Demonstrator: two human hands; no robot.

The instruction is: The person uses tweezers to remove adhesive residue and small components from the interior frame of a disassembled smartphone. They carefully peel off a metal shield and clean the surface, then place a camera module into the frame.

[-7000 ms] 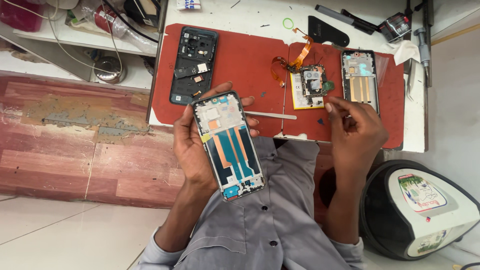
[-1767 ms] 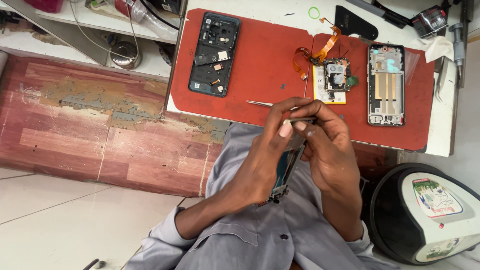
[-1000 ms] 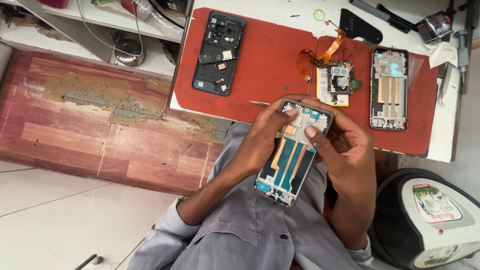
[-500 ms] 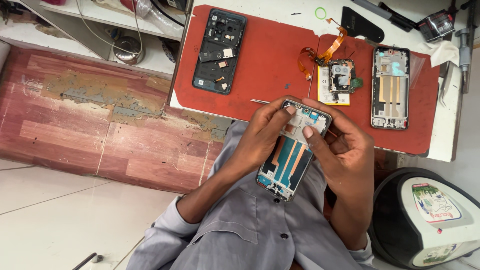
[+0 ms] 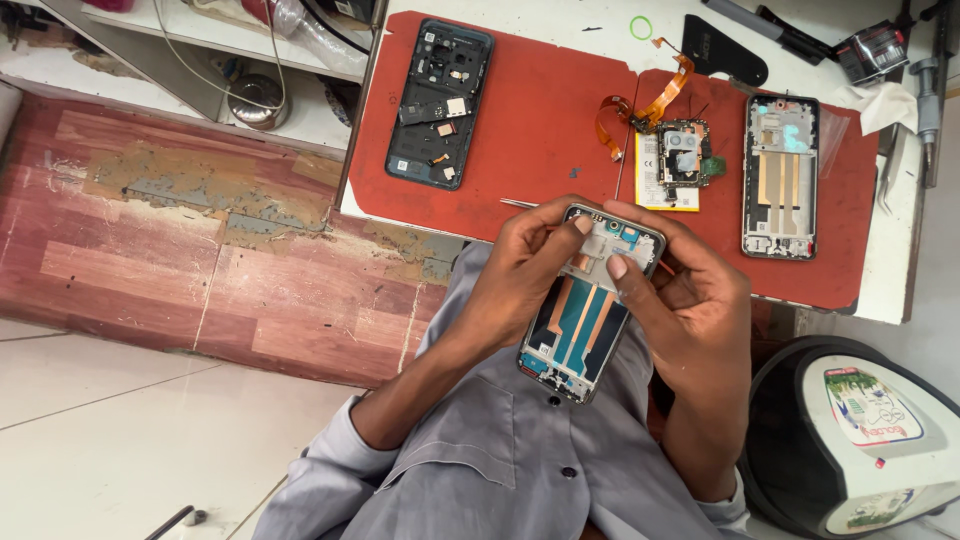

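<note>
Left hand [image 5: 525, 265]: clamped on frame [image 5: 588, 292], thumb on top.
Right hand [image 5: 690, 300]: gripping frame's right edge.
Mat [image 5: 540, 120]: red, beyond frame.
Floor [image 5: 150, 240]: left of mat.

A single head-worn camera is looking steeply down from above the seated person, facing the near edge of the white surface [image 5: 905, 290] with its red mat [image 5: 540, 120]. It is sitting close over both hands, taking in the person's lap, tiled floor [image 5: 120, 440] and shelf [image 5: 200, 40] beyond the surface's left edge.
</note>
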